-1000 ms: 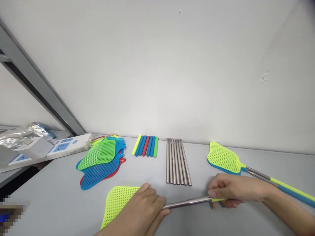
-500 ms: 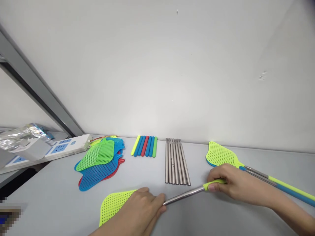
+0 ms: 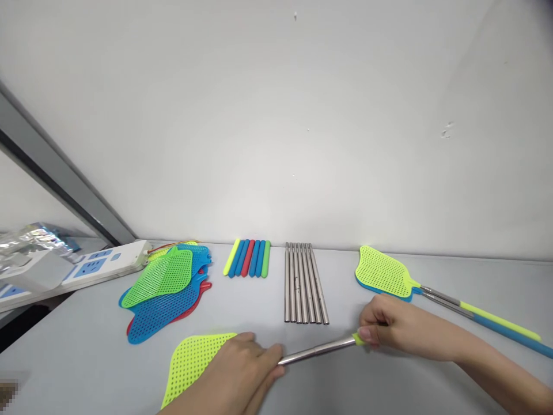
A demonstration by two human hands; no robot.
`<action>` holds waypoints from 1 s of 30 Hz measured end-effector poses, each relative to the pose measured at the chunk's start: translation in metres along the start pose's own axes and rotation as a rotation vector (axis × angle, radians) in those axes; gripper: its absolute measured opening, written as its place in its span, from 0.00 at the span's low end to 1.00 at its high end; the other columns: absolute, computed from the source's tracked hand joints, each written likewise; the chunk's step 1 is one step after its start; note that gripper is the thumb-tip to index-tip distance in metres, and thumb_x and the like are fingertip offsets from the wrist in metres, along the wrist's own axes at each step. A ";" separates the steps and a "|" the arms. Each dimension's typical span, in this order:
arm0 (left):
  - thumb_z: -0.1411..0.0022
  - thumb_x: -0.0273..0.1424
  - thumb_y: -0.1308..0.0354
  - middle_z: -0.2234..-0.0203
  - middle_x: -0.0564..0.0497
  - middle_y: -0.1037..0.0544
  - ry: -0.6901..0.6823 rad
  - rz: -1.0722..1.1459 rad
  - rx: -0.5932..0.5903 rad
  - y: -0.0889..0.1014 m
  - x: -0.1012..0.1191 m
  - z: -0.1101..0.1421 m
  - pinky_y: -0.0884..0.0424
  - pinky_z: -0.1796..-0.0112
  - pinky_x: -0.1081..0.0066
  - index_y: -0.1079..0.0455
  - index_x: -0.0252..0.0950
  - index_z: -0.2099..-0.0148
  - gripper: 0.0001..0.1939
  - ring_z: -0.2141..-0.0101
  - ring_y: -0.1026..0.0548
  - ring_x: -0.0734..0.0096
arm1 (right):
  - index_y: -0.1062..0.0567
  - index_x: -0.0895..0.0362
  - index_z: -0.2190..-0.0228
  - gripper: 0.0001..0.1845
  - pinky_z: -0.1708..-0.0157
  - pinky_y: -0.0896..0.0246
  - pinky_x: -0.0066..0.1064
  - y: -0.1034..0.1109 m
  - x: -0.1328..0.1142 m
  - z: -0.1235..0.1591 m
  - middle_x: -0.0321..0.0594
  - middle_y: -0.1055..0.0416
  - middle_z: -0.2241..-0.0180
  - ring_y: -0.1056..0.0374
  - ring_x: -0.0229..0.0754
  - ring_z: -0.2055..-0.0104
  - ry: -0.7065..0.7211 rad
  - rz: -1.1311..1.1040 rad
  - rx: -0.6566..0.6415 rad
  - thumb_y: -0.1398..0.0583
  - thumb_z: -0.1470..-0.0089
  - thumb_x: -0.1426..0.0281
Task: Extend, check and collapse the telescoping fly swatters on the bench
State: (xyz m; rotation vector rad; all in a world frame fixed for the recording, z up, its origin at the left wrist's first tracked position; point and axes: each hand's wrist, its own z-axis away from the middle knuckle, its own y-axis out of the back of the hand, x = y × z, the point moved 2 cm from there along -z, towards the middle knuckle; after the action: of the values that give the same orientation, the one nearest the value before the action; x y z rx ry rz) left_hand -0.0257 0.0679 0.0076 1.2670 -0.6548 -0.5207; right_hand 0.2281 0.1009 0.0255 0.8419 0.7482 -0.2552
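Low in the middle, my left hand (image 3: 248, 369) is closed round a fly swatter where its metal rod (image 3: 317, 350) meets the yellow-green mesh head (image 3: 194, 360). That hand covers the joint between them. To the right, my right hand (image 3: 384, 325) pinches the yellow-green handle (image 3: 358, 339) at the rod's other end, and most of the handle is hidden in the fingers. The rod slants up to the right between my hands, just in front of a row of loose metal rods (image 3: 305, 282).
Coloured handles (image 3: 246, 258) lie side by side near the wall. Left of them is a pile of blue, green and red swatter heads (image 3: 166, 288), beside a white power strip (image 3: 108, 262). Two whole swatters, yellow-green (image 3: 384, 271) and blue (image 3: 510, 331), lie at the right.
My right hand now covers more of the yellow-green handle, its fingers nearer the rod. My left hand keeps its hold. The whole view has shifted slightly.
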 end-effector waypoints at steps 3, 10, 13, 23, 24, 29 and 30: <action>0.37 0.29 0.64 0.81 0.53 0.30 -0.015 -0.033 0.037 0.002 0.002 -0.001 0.41 0.74 0.70 0.43 0.37 0.71 0.13 0.78 0.33 0.66 | 0.33 0.61 0.83 0.18 0.84 0.64 0.25 -0.003 0.002 -0.003 0.30 0.52 0.87 0.57 0.30 0.83 -0.012 -0.078 -0.052 0.49 0.49 0.64; 0.39 0.27 0.60 0.81 0.54 0.29 -0.057 -0.104 0.055 -0.005 0.006 -0.002 0.43 0.76 0.70 0.43 0.37 0.71 0.09 0.80 0.32 0.66 | 0.35 0.61 0.84 0.20 0.82 0.59 0.22 -0.018 0.003 -0.007 0.34 0.43 0.83 0.49 0.31 0.80 -0.139 -0.302 -0.214 0.50 0.48 0.61; 0.39 0.28 0.60 0.81 0.55 0.29 -0.052 -0.105 0.070 -0.005 0.006 -0.002 0.42 0.75 0.70 0.43 0.37 0.71 0.10 0.80 0.32 0.66 | 0.34 0.62 0.83 0.21 0.83 0.59 0.22 -0.018 0.002 -0.007 0.33 0.44 0.84 0.50 0.31 0.81 -0.128 -0.296 -0.231 0.49 0.48 0.60; 0.37 0.31 0.61 0.80 0.54 0.28 -0.042 -0.017 0.085 0.005 0.007 -0.001 0.41 0.71 0.70 0.42 0.37 0.70 0.11 0.76 0.30 0.68 | 0.28 0.61 0.75 0.18 0.81 0.55 0.21 -0.017 -0.007 -0.006 0.31 0.43 0.84 0.48 0.30 0.81 0.009 -0.197 -0.213 0.48 0.48 0.60; 0.37 0.31 0.61 0.80 0.54 0.29 -0.042 0.001 0.091 0.006 0.007 -0.001 0.40 0.71 0.70 0.41 0.38 0.70 0.12 0.75 0.30 0.68 | 0.29 0.60 0.74 0.15 0.80 0.53 0.21 -0.018 -0.008 -0.007 0.31 0.40 0.82 0.46 0.31 0.79 0.015 -0.173 -0.186 0.46 0.50 0.60; 0.37 0.33 0.61 0.80 0.53 0.29 -0.022 0.067 0.064 0.010 0.006 -0.001 0.41 0.70 0.71 0.40 0.38 0.71 0.13 0.74 0.32 0.69 | 0.33 0.57 0.76 0.11 0.81 0.54 0.21 -0.025 -0.014 -0.006 0.29 0.42 0.81 0.46 0.31 0.79 -0.007 -0.124 -0.043 0.41 0.57 0.62; 0.37 0.33 0.62 0.79 0.53 0.29 -0.010 0.079 0.041 0.011 0.006 -0.001 0.41 0.71 0.71 0.39 0.38 0.71 0.14 0.74 0.32 0.69 | 0.34 0.57 0.78 0.11 0.81 0.55 0.21 -0.026 -0.016 -0.005 0.28 0.43 0.82 0.47 0.31 0.79 0.005 -0.099 -0.015 0.41 0.57 0.62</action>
State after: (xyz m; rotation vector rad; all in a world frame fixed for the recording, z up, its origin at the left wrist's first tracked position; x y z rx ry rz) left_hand -0.0206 0.0666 0.0188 1.2725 -0.7244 -0.4512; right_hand 0.2017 0.0866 0.0190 0.7926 0.7963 -0.3360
